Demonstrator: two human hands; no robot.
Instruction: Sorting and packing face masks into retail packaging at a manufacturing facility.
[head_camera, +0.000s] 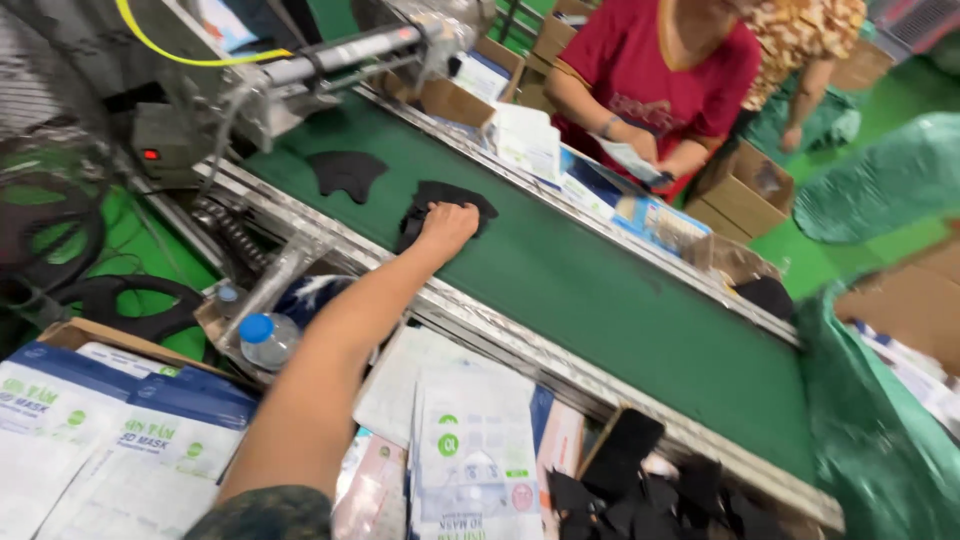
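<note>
Left hand (447, 222) pressed, fingers curled, on a small stack of black masks (450, 200) on the belt (600, 290): light, soft, floppy, best pinched at the edge; right hand unseen.

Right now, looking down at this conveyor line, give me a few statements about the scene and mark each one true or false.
1. The hand rests on a stack of black masks on the green belt. True.
2. A second black mask lies alone farther up the belt. True.
3. The belt is red. False: it is green.
4. The water bottle has a yellow cap. False: the cap is blue.
5. A person in a red shirt stands across the belt. True.
</note>
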